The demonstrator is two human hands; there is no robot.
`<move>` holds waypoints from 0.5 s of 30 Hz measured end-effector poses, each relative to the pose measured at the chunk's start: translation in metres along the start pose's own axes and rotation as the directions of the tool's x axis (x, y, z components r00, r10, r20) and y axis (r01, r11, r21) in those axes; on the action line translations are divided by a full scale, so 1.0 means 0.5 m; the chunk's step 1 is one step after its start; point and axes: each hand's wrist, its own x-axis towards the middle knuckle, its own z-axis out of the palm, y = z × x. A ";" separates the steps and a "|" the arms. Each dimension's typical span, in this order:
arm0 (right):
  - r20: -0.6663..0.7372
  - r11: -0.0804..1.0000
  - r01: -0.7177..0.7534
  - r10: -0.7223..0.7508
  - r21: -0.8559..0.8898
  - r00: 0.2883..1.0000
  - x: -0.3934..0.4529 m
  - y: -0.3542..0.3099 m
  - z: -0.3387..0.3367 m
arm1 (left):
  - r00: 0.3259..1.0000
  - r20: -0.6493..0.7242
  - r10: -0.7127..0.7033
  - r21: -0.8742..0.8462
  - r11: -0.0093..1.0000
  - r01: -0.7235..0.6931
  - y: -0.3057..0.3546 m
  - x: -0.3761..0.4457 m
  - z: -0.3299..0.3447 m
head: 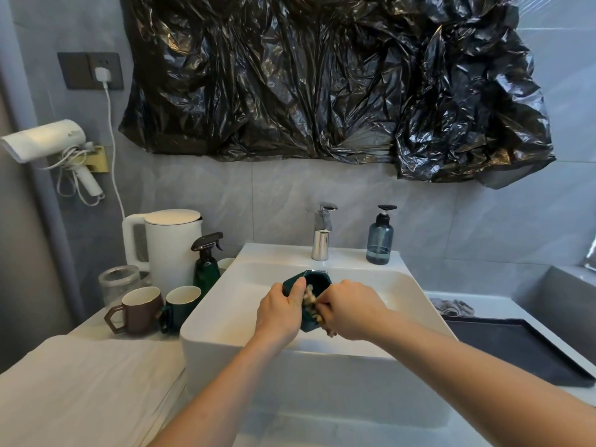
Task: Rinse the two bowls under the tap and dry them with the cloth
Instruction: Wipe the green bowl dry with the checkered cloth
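Over the white rectangular sink (206,321), the left hand (280,312) grips the dark green faceted bowl (310,282), mouth tilted rightward toward the right hand (353,309), which pinches the beige cloth (312,305) at its rim.

You face a glossy white ceramic basin (416,287), a polished chrome tap (321,241), crinkled shiny black plastic sheet (322,79), a smooth translucent blue plastic bottle (380,241), a matt black tray (509,346) and matt grey wall tiles (467,227).
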 end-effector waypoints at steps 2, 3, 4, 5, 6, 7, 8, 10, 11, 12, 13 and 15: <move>-0.058 1.000 0.009 -0.009 -0.011 0.998 0.009 -0.010 0.013 | 1.000 0.000 -0.013 -0.004 1.000 0.013 0.000 0.001 0.000; -0.087 0.999 0.034 -0.032 0.026 0.996 0.013 -0.016 0.019 | 0.999 0.011 -0.031 -0.027 0.999 0.032 0.000 0.003 -0.001; -0.103 0.993 0.070 -0.060 0.093 0.993 0.015 -0.021 0.026 | 0.999 0.025 -0.044 -0.054 0.998 0.045 -0.002 0.007 -0.002; -0.104 0.981 0.097 -0.080 0.168 0.991 0.017 -0.025 0.030 | 0.997 0.042 -0.061 -0.077 0.995 0.064 -0.001 0.006 -0.003; -0.095 0.967 0.116 -0.097 0.225 0.991 0.018 -0.027 0.031 | 0.996 0.053 -0.072 -0.098 0.992 0.077 0.000 0.005 -0.005; -0.079 0.958 0.130 -0.113 0.255 0.990 0.018 -0.029 0.029 | 0.995 0.059 -0.081 -0.118 0.989 0.088 0.001 0.005 -0.006; -0.066 0.951 0.145 -0.132 0.274 0.989 0.017 -0.029 0.027 | 0.995 0.058 -0.086 -0.134 0.987 0.093 -0.001 0.007 -0.006; -0.036 0.939 0.163 -0.159 0.302 0.987 0.010 -0.028 0.021 | 0.995 0.057 -0.088 -0.141 0.985 0.095 0.001 0.007 -0.007; -0.025 0.937 0.163 -0.163 0.308 0.986 0.005 -0.026 0.015 | 0.994 0.051 -0.095 -0.149 0.984 0.102 0.003 0.005 -0.008; -0.016 0.938 0.161 -0.164 0.307 0.986 0.000 -0.024 0.008 | 0.994 0.040 -0.098 -0.156 0.982 0.103 0.005 0.003 -0.009; -0.005 0.942 0.156 -0.162 0.297 0.987 -0.006 -0.020 0.002 | 0.995 0.031 -0.099 -0.160 0.982 0.103 0.006 0.001 -0.010; 0.011 0.958 0.146 -0.153 0.247 0.988 -0.015 -0.013 -0.006 | 0.997 0.017 -0.073 -0.142 0.987 0.075 0.005 -0.001 -0.008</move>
